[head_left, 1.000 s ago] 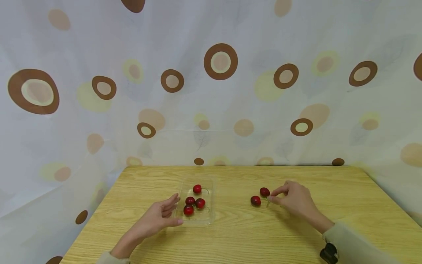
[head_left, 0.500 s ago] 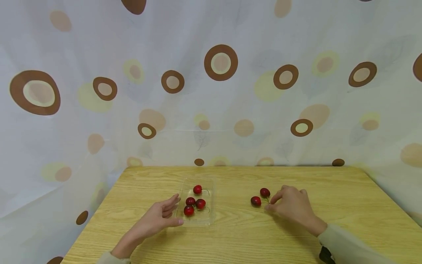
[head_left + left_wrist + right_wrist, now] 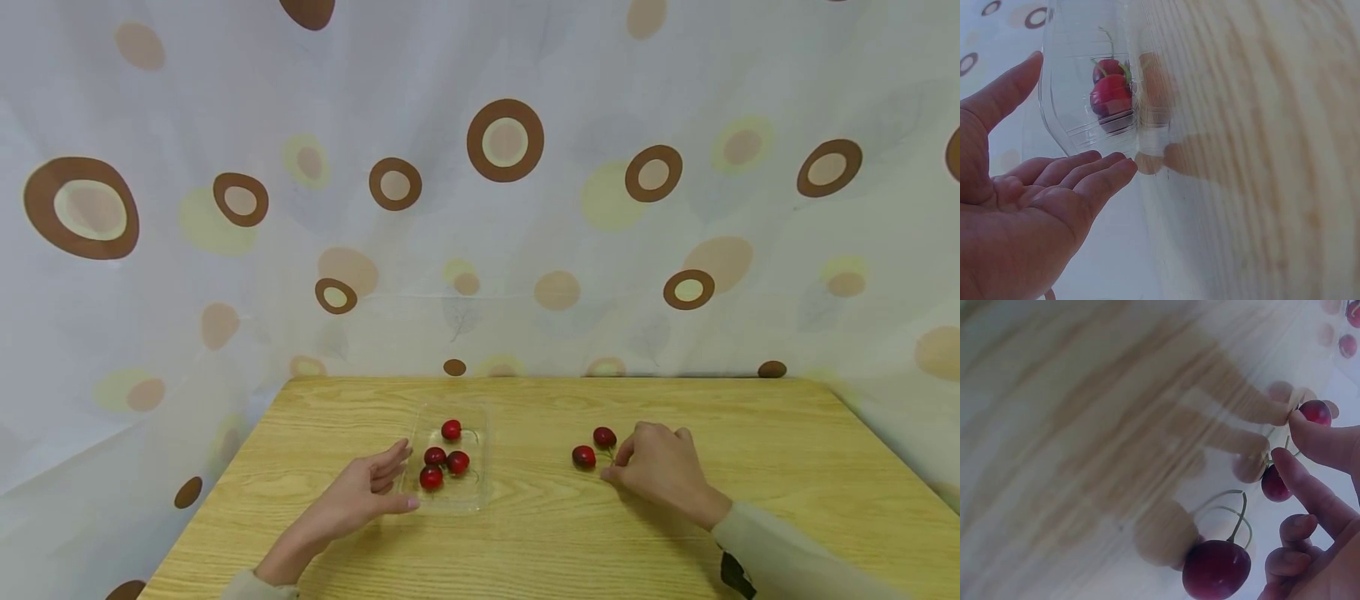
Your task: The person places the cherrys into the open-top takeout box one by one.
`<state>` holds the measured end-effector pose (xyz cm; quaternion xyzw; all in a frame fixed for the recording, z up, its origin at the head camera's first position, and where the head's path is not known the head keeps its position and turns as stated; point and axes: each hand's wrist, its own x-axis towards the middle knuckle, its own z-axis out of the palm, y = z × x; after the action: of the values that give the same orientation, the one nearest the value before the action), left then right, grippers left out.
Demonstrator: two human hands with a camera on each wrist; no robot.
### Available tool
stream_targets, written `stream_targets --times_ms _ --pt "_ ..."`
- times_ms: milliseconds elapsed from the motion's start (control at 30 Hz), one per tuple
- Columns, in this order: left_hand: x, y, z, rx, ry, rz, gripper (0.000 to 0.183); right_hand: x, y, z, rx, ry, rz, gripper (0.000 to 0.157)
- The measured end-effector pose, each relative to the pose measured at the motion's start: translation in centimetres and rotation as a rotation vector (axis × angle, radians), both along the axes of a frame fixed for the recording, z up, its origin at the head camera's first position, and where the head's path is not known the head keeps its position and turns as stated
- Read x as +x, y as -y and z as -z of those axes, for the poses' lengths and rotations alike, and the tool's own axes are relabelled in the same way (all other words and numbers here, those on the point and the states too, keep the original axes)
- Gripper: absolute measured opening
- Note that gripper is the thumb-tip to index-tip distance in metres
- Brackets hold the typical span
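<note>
My left hand (image 3: 345,504) lies along the left side of a clear plastic tray (image 3: 482,492), fingers and thumb spread at its wall. In the left wrist view its thumb tip is right at the tray's rim. Several red cherries (image 3: 457,462) with green stems rest inside. To the right, my right hand (image 3: 663,471) reaches down to two dark cherries (image 3: 583,457) on the table. The right wrist view has its thumb and forefinger apart, the cherries' stems between and beside them, the other fingers curled. A further cherry (image 3: 1216,569) with a curved stem sits beneath this hand, hidden in the head view.
A pale wood-grain table (image 3: 525,550) carries everything. Behind it and at both sides hangs a light curtain (image 3: 555,233) printed with brown and yellow ovals. Bare wood separates the tray from the loose cherries.
My right hand has shifted slightly left and toward the near edge, its fingertips now lower by the stems. The left hand, tray and cherries keep their places.
</note>
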<state>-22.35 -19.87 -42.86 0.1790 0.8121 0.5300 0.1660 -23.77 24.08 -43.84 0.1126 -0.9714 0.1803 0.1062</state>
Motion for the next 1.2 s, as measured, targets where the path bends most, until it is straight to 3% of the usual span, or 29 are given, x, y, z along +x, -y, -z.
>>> stream_targets --times_ms 367,633,933,1200 --pt "0.0 -0.1 0.0 -0.007 -0.004 -0.002 0.090 -0.5 -0.7 0.0 -0.001 0.040 0.048 0.015" --pt "0.0 -0.1 0.0 -0.003 -0.001 -0.006 0.090 -0.9 -1.3 0.2 -0.022 0.009 0.048 0.015" --pt "0.0 -0.1 0.1 -0.004 -0.010 -0.003 0.090 -1.5 -1.6 0.4 -0.093 0.017 -0.065 0.012" --pt "0.0 -0.1 0.1 -0.002 -0.004 -0.005 0.090 -1.8 -1.6 0.6 -0.072 0.016 -0.125 0.010"
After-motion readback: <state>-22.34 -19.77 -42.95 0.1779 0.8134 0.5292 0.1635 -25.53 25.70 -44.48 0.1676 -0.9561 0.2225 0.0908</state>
